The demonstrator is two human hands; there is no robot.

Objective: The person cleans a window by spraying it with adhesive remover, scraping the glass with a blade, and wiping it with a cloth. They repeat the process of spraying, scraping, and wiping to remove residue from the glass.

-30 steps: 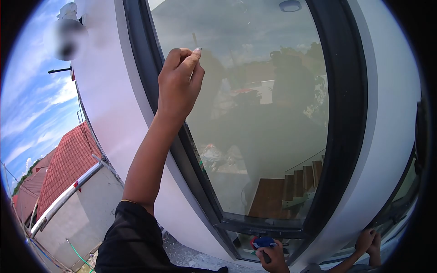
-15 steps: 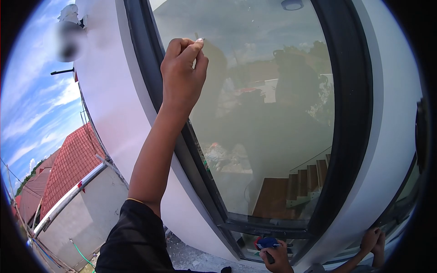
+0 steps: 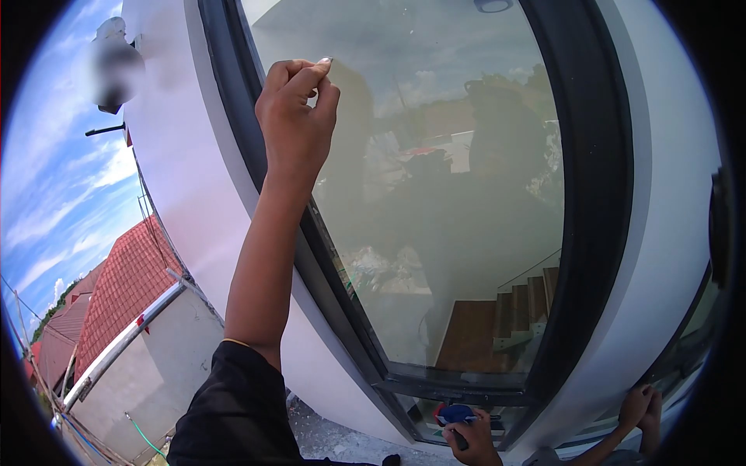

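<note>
Raised at the upper left of the window (image 3: 443, 194), my left hand (image 3: 299, 109) is closed in a pinch in front of the glass. A tiny dark tip shows at the fingertips; what it is cannot be made out. Low down, by the bottom frame bar (image 3: 458, 388), my right hand (image 3: 475, 441) is wrapped round the dark handle of a blue object (image 3: 458, 415) with a red edge. Part of that object is hidden by the fingers.
At the lower right, a co-worker's two hands (image 3: 639, 408) are close together beside another window frame (image 3: 691, 342). White wall (image 3: 179, 101) flanks the dark frame. Red-tiled roofs (image 3: 124, 279) and a low grey wall (image 3: 163, 357) stand at the left.
My left hand has shifted slightly left and up in view, still pinched. The window has shifted slightly left in view. My right hand looks nearly unchanged.
</note>
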